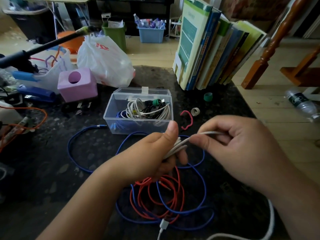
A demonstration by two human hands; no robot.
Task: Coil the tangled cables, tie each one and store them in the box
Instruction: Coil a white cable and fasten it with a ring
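Observation:
My left hand (pixel 155 153) grips several loops of a white cable (pixel 178 145) above the dark table (pixel 52 170). My right hand (pixel 230 144) pinches the same cable just to the right and draws a strand across; the cable's free end with its white plug (pixel 164 225) trails along the table's near edge. Under my hands lie a tangled red cable (pixel 155 196) and a long blue cable (pixel 76 146). Behind them stands the clear plastic box (pixel 110 110), lid open, with coiled white, black and blue cables inside.
A red twist tie (pixel 187 119), a beige tape ring (pixel 195 111) and a green ring (pixel 208 97) lie right of the box. A pink tissue box (pixel 78 84), a white plastic bag (pixel 105 63) and clutter fill the left. Upright books (pixel 207 49) stand at back right.

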